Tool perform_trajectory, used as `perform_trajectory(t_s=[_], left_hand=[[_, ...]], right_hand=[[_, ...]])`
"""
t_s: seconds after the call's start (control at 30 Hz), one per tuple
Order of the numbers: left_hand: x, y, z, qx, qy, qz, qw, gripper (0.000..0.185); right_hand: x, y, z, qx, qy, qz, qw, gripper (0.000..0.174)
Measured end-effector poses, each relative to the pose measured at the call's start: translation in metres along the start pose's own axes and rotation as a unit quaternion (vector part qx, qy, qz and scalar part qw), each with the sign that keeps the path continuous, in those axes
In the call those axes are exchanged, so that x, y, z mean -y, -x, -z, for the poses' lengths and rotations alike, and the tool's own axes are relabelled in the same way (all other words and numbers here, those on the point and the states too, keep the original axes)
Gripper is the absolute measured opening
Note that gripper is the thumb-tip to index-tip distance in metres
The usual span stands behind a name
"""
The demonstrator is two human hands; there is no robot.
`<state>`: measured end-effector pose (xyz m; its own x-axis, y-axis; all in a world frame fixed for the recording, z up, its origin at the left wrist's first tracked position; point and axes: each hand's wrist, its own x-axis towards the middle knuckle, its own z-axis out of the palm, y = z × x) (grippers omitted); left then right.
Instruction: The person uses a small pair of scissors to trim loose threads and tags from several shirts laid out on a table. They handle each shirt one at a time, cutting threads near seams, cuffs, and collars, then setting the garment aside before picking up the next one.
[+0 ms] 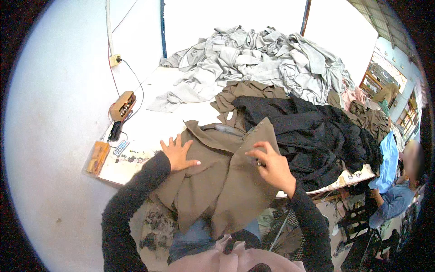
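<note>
A brown garment with a collar (217,163) lies over the near table edge and hangs towards my lap. My left hand (179,153) rests on its left part with the fingers spread. Over its right front is my right hand (273,166), fingers bent, with a small dark object by the fingers that I cannot make out. Whether the right fingertips pinch the cloth cannot be told. Black cloth (306,136) is heaped just right of the garment, and more brown cloth (251,90) lies behind it.
A large heap of light grey cloth (258,57) covers the table's back. At the left are a remote control (121,147), a wooden box (122,105) with cables, an orange-brown block (98,158) and a wall socket (115,60). A person (394,204) sits at the right beside light blue cloth (388,163).
</note>
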<state>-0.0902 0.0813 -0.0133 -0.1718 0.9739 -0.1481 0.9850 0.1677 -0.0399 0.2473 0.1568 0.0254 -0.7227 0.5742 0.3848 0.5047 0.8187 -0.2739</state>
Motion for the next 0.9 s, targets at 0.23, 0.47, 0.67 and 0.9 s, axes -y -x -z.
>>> perform_trajectory(t_s=[0.23, 0.47, 0.67, 0.9], left_hand=[[-0.009, 0.009, -0.076, -0.134, 0.154, 0.014, 0.979, 0.090], [-0.013, 0.014, -0.082, -0.155, 0.143, 0.030, 0.977, 0.079], [-0.042, 0.038, -0.084, -0.202, 0.193, -0.089, 0.956, 0.051], [-0.087, 0.122, -0.040, 0.313, 0.480, -0.408, 0.711, 0.046]], right_hand=[[-0.019, 0.027, -0.075, 0.035, 0.065, -0.046, 0.996, 0.060], [-0.026, 0.033, -0.087, -0.034, 0.041, -0.025, 0.998, 0.051], [0.001, 0.038, -0.084, -0.072, -0.227, -0.031, 0.971, 0.049], [0.042, 0.144, -0.103, 0.196, -0.118, 0.058, 0.972, 0.076]])
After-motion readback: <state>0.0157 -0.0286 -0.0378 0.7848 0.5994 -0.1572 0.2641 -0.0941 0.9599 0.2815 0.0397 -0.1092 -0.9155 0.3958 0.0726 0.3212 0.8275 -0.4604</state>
